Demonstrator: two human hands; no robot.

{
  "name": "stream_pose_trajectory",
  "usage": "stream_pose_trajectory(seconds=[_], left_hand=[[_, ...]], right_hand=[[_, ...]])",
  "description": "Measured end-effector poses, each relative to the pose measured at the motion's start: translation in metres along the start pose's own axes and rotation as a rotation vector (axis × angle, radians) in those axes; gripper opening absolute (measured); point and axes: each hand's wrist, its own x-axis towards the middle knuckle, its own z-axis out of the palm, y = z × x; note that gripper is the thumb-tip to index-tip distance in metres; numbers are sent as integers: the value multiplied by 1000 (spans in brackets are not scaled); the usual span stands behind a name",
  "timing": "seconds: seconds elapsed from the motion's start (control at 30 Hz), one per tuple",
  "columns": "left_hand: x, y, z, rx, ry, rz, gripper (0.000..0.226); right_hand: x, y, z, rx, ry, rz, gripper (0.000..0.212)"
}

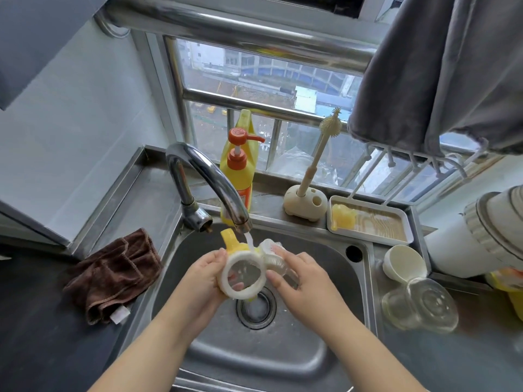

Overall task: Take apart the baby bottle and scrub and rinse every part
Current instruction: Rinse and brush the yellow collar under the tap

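Over the sink (334,321), the left hand (202,275) grips the collar (242,274), a white ring with yellow handles, its fingers (236,285) curled through the opening. Just right of it, the right hand (301,281) holds a clear part (276,257) (nipple or cap, I cannot tell), fingers bent round it. Just beyond the fingers, the tap (210,182) runs a thin stream onto both pieces, so this looks like the rinse. Next, the collar probably needs turning so water reaches its threads. Further off on the bench, right of the hands, lie the bottle (420,305), a tray (402,236) and the brush (318,154).
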Motion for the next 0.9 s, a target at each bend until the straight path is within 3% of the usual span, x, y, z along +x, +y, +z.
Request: stream_pose_trajectory(seconds=[0.17,0.3,0.43,0.7,0.9], left_hand=[[-1,0,9,-142,15,-113,35],[-3,-1,8,26,12,-133,35],[-7,-3,1,243,-11,-59,22],[-7,2,0,281,124,-40,22],[-6,3,1,221,212,-73,13]], right_hand=[[-1,-5,6,340,1,81,56],[2,-5,9,452,54,155,45],[4,-6,6,461,80,167,44],[3,-3,0,638,-139,195,63],[-5,-1,-4,722,-214,174,56]])
